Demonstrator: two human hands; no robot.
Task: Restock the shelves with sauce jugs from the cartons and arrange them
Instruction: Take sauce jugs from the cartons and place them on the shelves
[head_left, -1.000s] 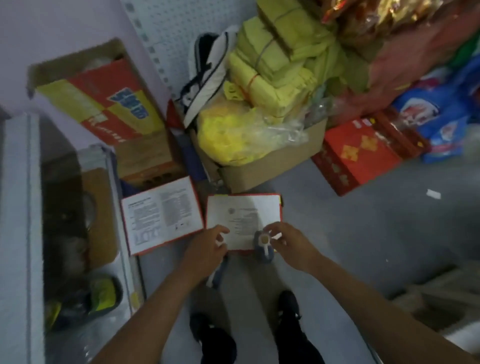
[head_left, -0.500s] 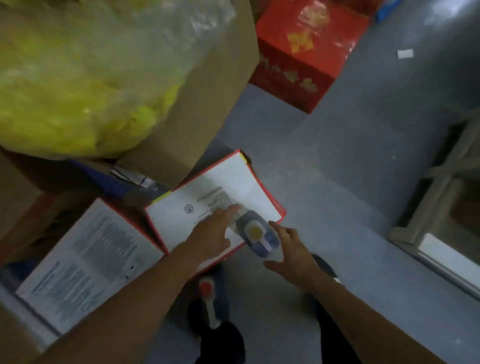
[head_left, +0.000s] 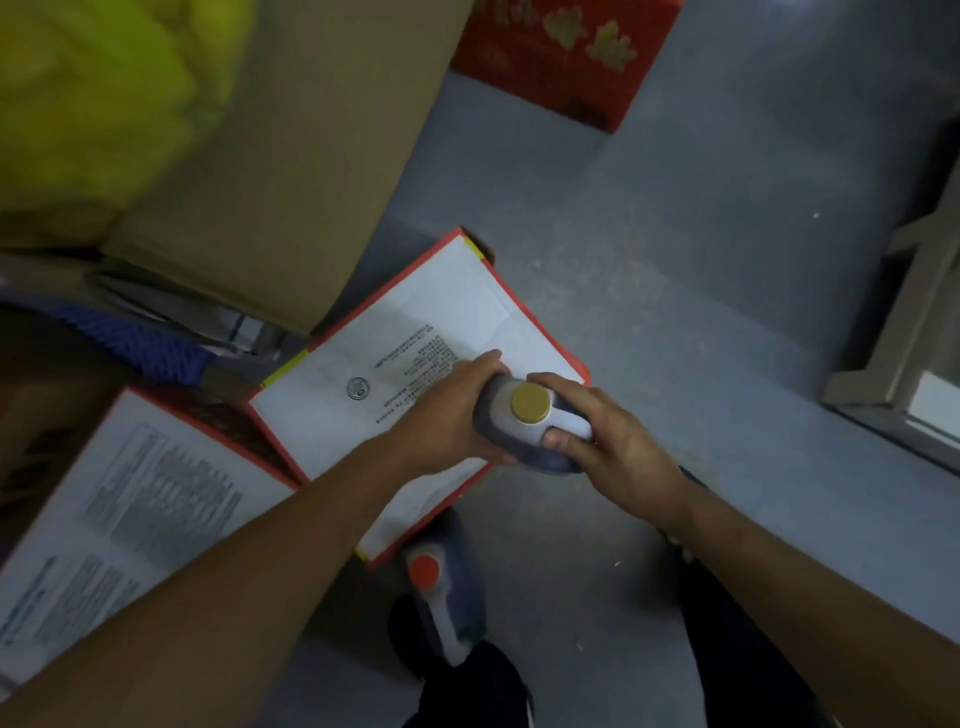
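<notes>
the person holds a sauce jug (head_left: 524, 423) with both hands above the near corner of a white-topped carton (head_left: 415, 384). the jug stands upright, its long axis running straight toward the camera, so its yellow cap (head_left: 530, 405) faces up. the left hand (head_left: 449, 415) wraps its fingers around the jug's left side; the right hand (head_left: 602, 436) curls over the right side, one finger hooked at the handle. a second jug (head_left: 441, 587) with an orange cap stands on the grey floor (head_left: 649, 260) near the person's feet. another white-topped carton (head_left: 119, 525) lies to the left, a brown box (head_left: 291, 156) and a red box (head_left: 561, 57) behind.
</notes>
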